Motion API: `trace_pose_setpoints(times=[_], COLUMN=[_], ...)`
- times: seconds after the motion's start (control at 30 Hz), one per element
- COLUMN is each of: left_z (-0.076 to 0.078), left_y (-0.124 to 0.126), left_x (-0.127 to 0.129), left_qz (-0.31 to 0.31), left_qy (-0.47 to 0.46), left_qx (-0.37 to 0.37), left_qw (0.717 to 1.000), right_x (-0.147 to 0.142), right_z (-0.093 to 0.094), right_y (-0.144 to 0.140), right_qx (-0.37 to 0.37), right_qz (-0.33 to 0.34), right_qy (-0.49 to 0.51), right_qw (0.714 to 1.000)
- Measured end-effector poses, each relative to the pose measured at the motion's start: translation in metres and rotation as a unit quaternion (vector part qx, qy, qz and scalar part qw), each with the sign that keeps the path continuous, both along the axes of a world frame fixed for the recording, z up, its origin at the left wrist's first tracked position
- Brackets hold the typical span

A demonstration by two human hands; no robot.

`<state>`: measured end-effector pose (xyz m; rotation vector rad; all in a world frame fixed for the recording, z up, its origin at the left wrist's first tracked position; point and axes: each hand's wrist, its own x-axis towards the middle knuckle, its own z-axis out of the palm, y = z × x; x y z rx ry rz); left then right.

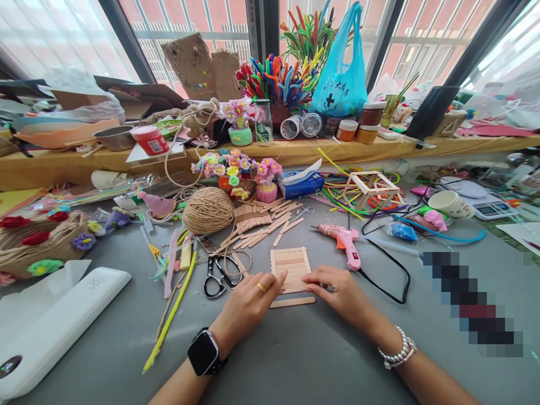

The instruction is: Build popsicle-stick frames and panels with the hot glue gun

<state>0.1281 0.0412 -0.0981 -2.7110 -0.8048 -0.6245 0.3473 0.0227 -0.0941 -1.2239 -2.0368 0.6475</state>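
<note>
A flat panel of glued popsicle sticks (pixel 291 263) lies on the grey table just ahead of me. My left hand (pixel 248 302), with a gold ring and a black smartwatch on the wrist, rests its fingertips on the panel's near left edge. My right hand (pixel 337 291), with a silver bracelet, presses on the panel's near right corner. A single loose stick (pixel 292 302) lies between my hands, just below the panel. Neither hand grips anything.
A pink glue gun (pixel 345 242) with a black cord lies right of the panel. Black scissors (pixel 219 274), a twine ball (pixel 208 210) and loose sticks (pixel 261 222) sit to the left and behind. A stick-frame cube (pixel 371 188), pipe cleaners and flower pots crowd the back. A white case (pixel 54 326) lies near left.
</note>
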Motion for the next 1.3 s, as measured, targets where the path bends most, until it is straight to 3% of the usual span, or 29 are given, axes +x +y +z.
trace_pose_setpoints(times=[0.3,0.73,1.3], left_z=[0.001,0.003,0.003], left_y=[-0.001,-0.001,-0.001], left_x=[-0.011,-0.01,-0.01], left_qz=[0.019,0.047,0.052], left_qy=[-0.133,-0.136,-0.118], left_qx=[-0.125,-0.128,-0.137], left_qw=[0.983,0.981,0.982], right_x=[0.016,0.016,0.015], right_z=[-0.001,-0.01,-0.009], right_y=[0.008,0.007,0.006], right_qx=[0.013,0.03,0.024], right_qz=[-0.003,0.012,0.014], right_qy=[-0.047,-0.124,-0.133], right_qw=[0.999,0.992,0.991])
